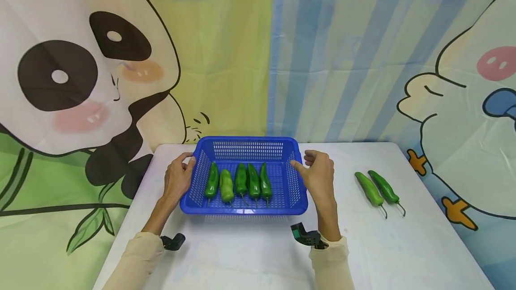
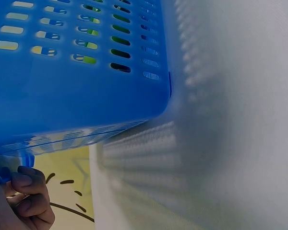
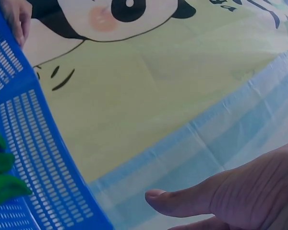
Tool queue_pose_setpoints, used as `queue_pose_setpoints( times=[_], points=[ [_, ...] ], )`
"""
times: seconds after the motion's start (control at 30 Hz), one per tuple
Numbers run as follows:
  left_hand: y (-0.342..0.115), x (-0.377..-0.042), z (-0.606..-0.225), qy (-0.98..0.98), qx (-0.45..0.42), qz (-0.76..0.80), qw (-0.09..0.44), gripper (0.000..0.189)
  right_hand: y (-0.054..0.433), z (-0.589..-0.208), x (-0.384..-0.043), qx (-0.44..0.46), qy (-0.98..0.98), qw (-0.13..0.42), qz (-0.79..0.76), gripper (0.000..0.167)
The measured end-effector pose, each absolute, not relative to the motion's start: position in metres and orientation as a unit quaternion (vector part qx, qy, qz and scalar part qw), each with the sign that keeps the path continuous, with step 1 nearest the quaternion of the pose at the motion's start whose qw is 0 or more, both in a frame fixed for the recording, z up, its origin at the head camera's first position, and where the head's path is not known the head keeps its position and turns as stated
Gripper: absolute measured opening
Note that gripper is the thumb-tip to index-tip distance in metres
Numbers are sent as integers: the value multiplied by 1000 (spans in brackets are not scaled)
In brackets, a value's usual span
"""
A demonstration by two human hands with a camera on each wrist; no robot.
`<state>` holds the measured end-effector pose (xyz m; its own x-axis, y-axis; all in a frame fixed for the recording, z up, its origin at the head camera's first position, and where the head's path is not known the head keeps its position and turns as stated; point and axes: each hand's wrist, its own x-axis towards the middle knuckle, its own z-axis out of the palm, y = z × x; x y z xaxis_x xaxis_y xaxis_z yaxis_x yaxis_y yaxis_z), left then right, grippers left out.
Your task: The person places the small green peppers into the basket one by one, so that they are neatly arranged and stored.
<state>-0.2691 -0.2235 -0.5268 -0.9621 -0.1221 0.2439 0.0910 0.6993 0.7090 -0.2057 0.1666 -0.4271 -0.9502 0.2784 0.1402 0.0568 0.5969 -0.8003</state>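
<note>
A blue plastic basket (image 1: 287, 182) with slotted walls holds several green chili peppers (image 1: 241, 180), lying side by side with their stems toward me. My left hand (image 1: 178, 176) grips the basket's left rim, and its curled fingers (image 2: 31, 191) show under the rim in the left wrist view. Beside the right rim is my right hand (image 1: 320, 176), its thumb (image 3: 182, 201) stretched out and apart from the basket in the right wrist view. Two more green chili peppers, a lighter one (image 1: 368, 189) and a darker one (image 1: 384, 187), lie on the table to the right.
A white-covered table (image 1: 242, 254) carries everything. Behind it hangs a cartoon-printed curtain (image 1: 230, 57), close to the table's back edge. Each wrist wears a small black camera mount, the left one (image 1: 173, 241) and the right one (image 1: 306, 236).
</note>
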Motion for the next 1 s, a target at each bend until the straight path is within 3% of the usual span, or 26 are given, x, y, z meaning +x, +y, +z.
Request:
queue_pose_setpoints(
  times=[0.4, 0.63, 1.0],
  points=[
    [-224, -268, -524, -917, 11, -376, 137, 42, 220, -442, -210, -137, -869, 178, 441, 53],
    [-225, -268, -524, -916, 13, -375, 138, 42, 255, -462, -216, -166, -866, 236, 408, 54],
    [-224, -269, -526, -915, 10, -380, 135, 41, 305, -493, -212, -237, -861, 232, 385, 60]
  ],
)
